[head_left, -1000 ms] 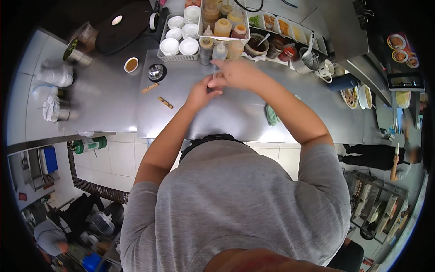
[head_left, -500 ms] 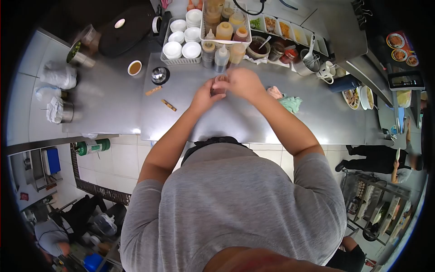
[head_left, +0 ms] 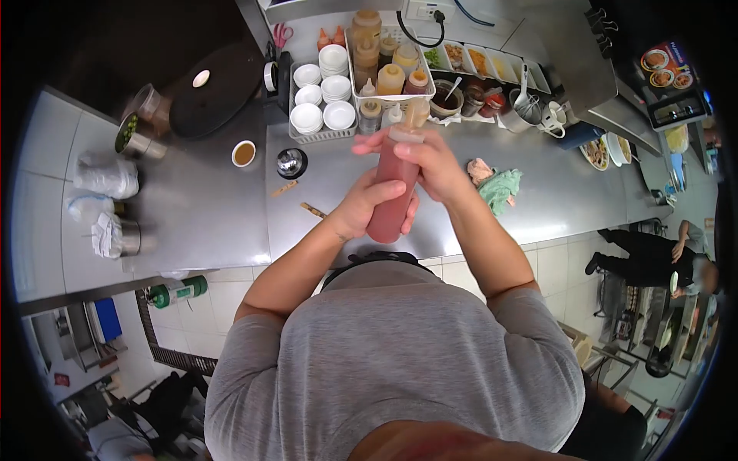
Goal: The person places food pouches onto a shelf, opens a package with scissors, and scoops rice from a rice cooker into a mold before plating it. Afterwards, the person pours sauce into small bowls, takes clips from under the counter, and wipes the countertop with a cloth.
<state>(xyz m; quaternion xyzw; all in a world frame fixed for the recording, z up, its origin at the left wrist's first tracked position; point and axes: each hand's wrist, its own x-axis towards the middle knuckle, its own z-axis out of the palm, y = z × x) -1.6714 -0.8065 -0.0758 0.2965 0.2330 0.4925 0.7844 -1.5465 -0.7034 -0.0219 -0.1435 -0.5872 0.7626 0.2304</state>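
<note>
A squeeze bottle of pinkish-red sauce is held tilted above the front of the steel counter. My left hand wraps round its body, thumb across the front. My right hand grips it near the whitish collar at its top, with the thumb on the upper body. Whether a nozzle is fitted cannot be made out. Just beyond stand other squeeze bottles, among them a tan one and a clear one.
A basket of small white bowls and a bottle basket stand at the back. On the counter are a sauce cup, a call bell, and a green cloth. A person stands far right.
The pinkish-red bottle, mostly hidden by my hands before, now shows along its length, closer to me. My right hand has moved down onto its upper part. The view has shifted slightly.
</note>
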